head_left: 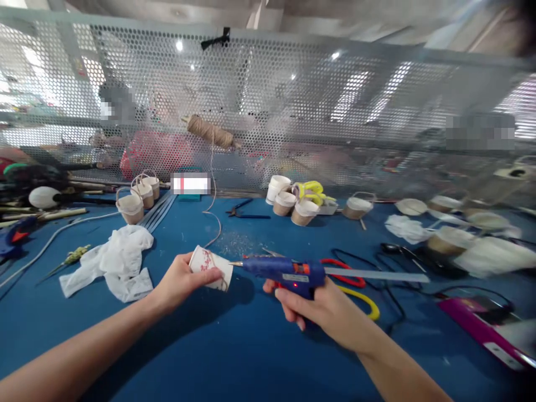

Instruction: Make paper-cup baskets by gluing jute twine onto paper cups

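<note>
My left hand (180,282) is closed around a small white paper cup (210,268) with a red flower print, held on its side above the blue table (234,346). A length of jute twine (213,223) runs from the cup's base up to a spool (209,132) hung on the mesh screen. My right hand (322,312) grips a blue hot glue gun (285,271), its glue stick jutting out to the right. The gun's metal nozzle points left and nearly touches the cup's bottom edge.
A crumpled white cloth (117,259) lies to the left. Several twine-wrapped cup baskets (138,198) and more cups (293,206) stand at the back. Red and yellow scissors (355,285), pliers (240,209) and black cables (377,259) lie nearby. Behind the perforated mesh screen (268,100) sits another person.
</note>
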Motion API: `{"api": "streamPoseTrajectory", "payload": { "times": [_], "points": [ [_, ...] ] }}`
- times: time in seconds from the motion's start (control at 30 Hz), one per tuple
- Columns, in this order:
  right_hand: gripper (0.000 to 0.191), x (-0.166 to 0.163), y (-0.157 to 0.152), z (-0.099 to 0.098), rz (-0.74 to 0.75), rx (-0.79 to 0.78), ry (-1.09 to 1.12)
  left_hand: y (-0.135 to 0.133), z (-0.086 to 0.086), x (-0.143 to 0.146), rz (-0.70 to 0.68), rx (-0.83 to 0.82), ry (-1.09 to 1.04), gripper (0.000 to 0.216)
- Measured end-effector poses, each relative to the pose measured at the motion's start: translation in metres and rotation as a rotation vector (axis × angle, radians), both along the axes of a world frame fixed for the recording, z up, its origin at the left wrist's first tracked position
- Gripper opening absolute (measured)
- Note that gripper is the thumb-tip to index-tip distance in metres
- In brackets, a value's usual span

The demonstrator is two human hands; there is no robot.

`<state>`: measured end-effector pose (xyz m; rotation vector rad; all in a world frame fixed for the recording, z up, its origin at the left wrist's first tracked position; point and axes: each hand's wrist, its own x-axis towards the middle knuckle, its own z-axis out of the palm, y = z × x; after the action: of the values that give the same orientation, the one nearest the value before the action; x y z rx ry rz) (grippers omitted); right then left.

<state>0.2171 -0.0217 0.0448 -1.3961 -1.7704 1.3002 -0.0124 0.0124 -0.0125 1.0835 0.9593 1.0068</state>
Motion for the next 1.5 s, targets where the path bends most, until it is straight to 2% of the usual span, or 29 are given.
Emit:
{"api": "streamPoseTrajectory", "payload": {
  "times": [0.1,0.23,0.4,0.57,0.7,0.8,0.9,1.07,1.3,1.5],
  "points": [
    [0.033,0.001,0.003,0.006,0.034,0.005,0.036,0.003,0.003,0.001,0.028,-0.026,-0.008,0.025],
    [0.029,0.004,0.006,0.011,-0.007,0.056,0.014,0.009,0.008,0.005,0.055,-0.034,0.002,0.026],
    [0.029,0.002,0.005,-0.003,-0.056,0.137,-0.033,0.007,0.002,0.007,0.098,-0.044,-0.040,0.025],
    [0.026,0.001,0.002,-0.019,-0.084,0.136,-0.184,0.000,-0.006,0.003,0.056,-0.023,-0.011,0.022],
    [0.024,0.003,0.000,-0.021,-0.041,0.225,-0.313,-0.001,-0.006,0.002,0.080,-0.049,0.000,0.021],
    [0.017,0.003,-0.001,-0.020,0.007,0.321,-0.348,-0.001,-0.006,0.002,0.092,-0.068,0.004,0.020],
    [0.014,0.002,-0.001,-0.019,0.029,0.353,-0.354,-0.002,-0.006,0.002,0.087,-0.066,-0.004,0.021],
    [0.015,0.000,0.000,-0.019,0.026,0.290,-0.296,-0.003,-0.006,0.003,0.068,-0.080,-0.029,0.021],
    [0.023,-0.004,-0.001,-0.019,-0.081,-0.029,-0.227,-0.002,-0.008,0.004,0.079,-0.054,0.006,0.023],
    [0.024,-0.007,-0.003,-0.017,-0.134,-0.024,-0.155,-0.001,-0.006,0.004,0.100,-0.054,0.033,0.025]
  ]
}}
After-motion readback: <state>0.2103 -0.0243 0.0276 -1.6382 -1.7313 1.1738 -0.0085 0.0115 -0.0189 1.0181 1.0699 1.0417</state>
